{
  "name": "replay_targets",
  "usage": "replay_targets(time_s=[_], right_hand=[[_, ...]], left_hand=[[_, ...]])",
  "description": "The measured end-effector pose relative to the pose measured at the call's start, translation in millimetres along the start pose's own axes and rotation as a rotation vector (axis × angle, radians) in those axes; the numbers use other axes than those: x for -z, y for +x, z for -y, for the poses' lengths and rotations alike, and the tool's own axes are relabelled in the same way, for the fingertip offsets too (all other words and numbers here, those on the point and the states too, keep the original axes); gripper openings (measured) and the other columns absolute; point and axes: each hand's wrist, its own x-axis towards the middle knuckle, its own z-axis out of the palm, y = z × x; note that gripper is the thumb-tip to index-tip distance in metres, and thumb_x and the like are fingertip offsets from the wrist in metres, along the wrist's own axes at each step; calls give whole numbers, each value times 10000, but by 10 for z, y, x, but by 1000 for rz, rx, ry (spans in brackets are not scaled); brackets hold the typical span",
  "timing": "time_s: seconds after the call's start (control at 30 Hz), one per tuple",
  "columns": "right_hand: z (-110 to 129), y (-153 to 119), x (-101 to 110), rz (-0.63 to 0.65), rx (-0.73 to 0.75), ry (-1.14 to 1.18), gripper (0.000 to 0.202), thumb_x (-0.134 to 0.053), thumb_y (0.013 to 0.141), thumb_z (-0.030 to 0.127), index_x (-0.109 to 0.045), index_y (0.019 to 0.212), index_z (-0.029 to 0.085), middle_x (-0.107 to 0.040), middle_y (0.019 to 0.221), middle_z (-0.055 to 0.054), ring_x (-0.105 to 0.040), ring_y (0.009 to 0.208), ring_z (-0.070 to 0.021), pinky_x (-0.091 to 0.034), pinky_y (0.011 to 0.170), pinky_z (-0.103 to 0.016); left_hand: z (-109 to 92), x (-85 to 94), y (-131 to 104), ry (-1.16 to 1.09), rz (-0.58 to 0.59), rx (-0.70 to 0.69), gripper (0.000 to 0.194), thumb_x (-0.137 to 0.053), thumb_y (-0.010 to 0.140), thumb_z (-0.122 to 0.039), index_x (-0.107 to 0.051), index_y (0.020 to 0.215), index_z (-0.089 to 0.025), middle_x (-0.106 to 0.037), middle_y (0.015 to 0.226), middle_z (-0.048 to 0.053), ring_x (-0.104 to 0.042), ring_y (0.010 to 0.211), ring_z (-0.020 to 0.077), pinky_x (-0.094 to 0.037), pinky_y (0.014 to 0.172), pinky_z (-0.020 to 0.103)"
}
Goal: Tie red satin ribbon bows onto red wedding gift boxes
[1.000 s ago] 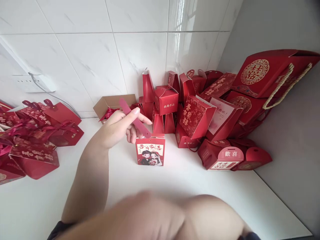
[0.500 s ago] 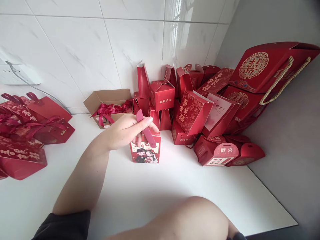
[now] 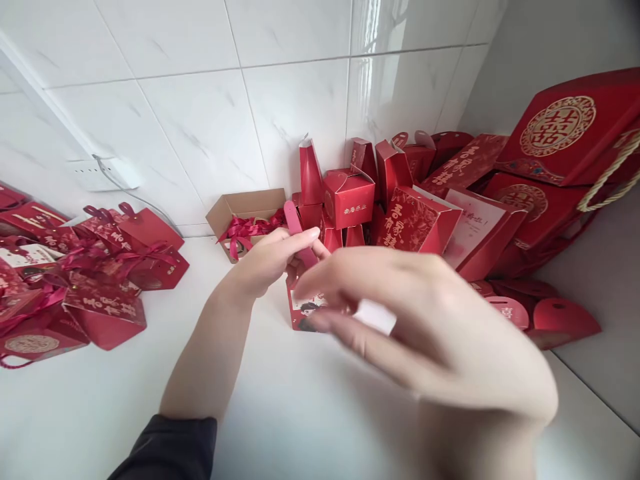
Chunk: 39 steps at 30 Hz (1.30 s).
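Observation:
My left hand point(image 3: 280, 257) is closed around a pink-red strip point(image 3: 296, 230) above a small red box point(image 3: 300, 310) with cartoon figures. That box stands upright on the white table point(image 3: 260, 400). My right hand point(image 3: 425, 320), large and blurred, reaches in from the right and covers part of the box's front. A small white piece point(image 3: 376, 317) shows at its fingers, pinched or just behind them. What the piece is cannot be made out.
Behind, an open cardboard box point(image 3: 250, 203) holds red ribbons. Stacked red gift boxes point(image 3: 350, 200) fill the back right, below a large red bag point(image 3: 555, 133) with rope handles. More ribboned red boxes point(image 3: 105, 307) lie left. Tiled wall at the back.
The view has shifted left, so things appear further right. My right hand has come up from the bottom edge to the small box, with a white piece at its fingers. My left hand keeps the strip.

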Motion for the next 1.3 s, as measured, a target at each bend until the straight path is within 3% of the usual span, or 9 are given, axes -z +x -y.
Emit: replay_targets(time_s=[0.13,0.57,0.7,0.77,0.87,0.93,1.07,1.17,1.3], right_hand=[[-194,-28,43,41,-129,-126,316,-627,860,152,-585,1162,238,-687,861,7,-597,660,-133,-441,568,-244],[-243,64,-97,93,-118,-109,76,-640,857,127,-625,866,201,-672,921,17,-578,711,-104,-415,610,-236],[-277,73,-85,98,-118,-51,50,-616,887,159,-618,843,183,-674,844,19,-567,678,-96,-415,592,-231],[-281,77,-62,110,-139,-15,34,-612,892,173,-637,870,182,-685,837,14,-581,677,-104,-432,603,-237],[-276,80,-16,118,-192,57,52,-623,876,176,-666,902,190,-709,864,5,-625,730,-125,-468,648,-246],[-278,80,9,113,-229,116,68,-617,873,179,-675,905,195,-720,876,2,-647,757,-134,-486,666,-248],[-330,78,16,139,-256,229,86,-616,875,216,-685,924,200,-732,891,-1,-665,775,-135,-510,694,-248],[-402,85,-15,210,-259,282,111,-606,873,212,-687,949,204,-736,898,2,-671,784,-134,-517,693,-245],[-501,108,-64,301,-248,345,124,-590,884,229,-683,960,201,-735,907,2,-674,795,-134,-514,689,-243]], left_hand=[[68,-14,45,-277,88,110,452,-487,929,-443,-692,669,-135,-654,505,33,-546,388,101,-364,398,212],[106,-77,88,-214,116,107,517,-486,929,-449,-584,514,-157,-620,496,34,-552,406,114,-342,397,241],[162,-50,104,-52,105,-8,384,-429,962,-475,-704,959,-208,-715,768,47,-613,507,125,-430,425,243],[165,-20,81,53,-77,-192,413,-485,947,-446,-533,1328,-294,-681,1172,73,-693,770,164,-534,555,261],[106,53,-17,230,-341,-461,641,-625,876,-381,-369,1461,-331,-401,1524,75,-552,1236,250,-544,901,349],[44,103,-106,300,-260,-545,590,-710,812,-378,-514,1360,-280,-501,1443,88,-531,1255,268,-506,973,368],[-33,135,-237,295,25,-451,323,-789,735,-385,-678,981,-208,-728,890,32,-676,813,167,-546,736,262],[-45,105,-262,370,51,-381,184,-747,777,-359,-665,754,-196,-700,716,-11,-630,648,116,-474,569,211],[-60,78,-260,483,58,-357,97,-709,794,-275,-677,730,-209,-691,684,-41,-595,604,97,-396,515,203]])
